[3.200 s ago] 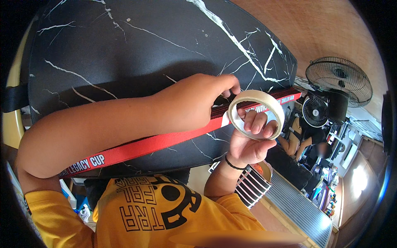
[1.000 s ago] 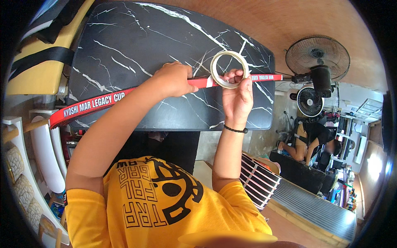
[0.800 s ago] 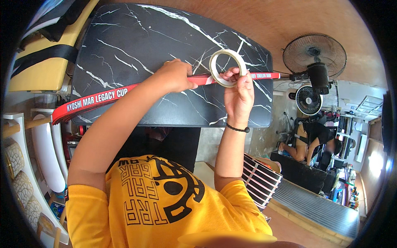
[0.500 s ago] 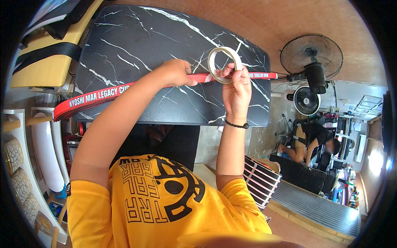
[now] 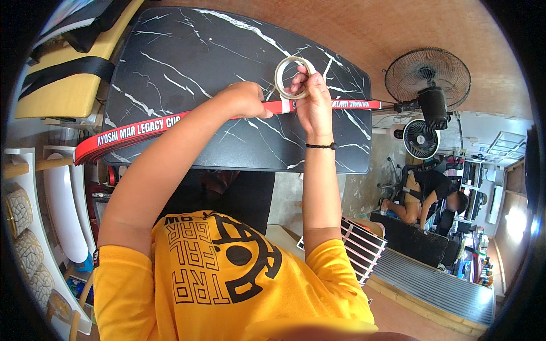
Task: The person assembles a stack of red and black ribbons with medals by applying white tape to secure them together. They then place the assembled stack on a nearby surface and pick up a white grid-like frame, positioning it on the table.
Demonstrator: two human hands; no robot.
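A long stack of flat red straps (image 5: 128, 132) with white lettering runs across the black marble-patterned table (image 5: 193, 57). Its left end droops over the table's near left edge. My left hand (image 5: 244, 101) is closed around the stack near its middle, thumb pointing right. Just right of that thumb, a pale band of tape (image 5: 285, 106) lies across the straps. My right hand (image 5: 314, 102) grips a roll of cream masking tape (image 5: 278, 82), fingers through its ring, directly above the stack. How the tape runs between roll and band is hard to make out.
A black standing fan (image 5: 437, 108) is beyond the table's right end, with a second fan (image 5: 421, 139) behind it. Farther right, another person (image 5: 429, 187) bends over a dark box. A yellow piece with a black strap (image 5: 62, 79) borders the table's left side.
My right hand and the tape roll have moved left and slightly away from me. More of the tape band and the straps' right part shows. My left hand stays where it was.
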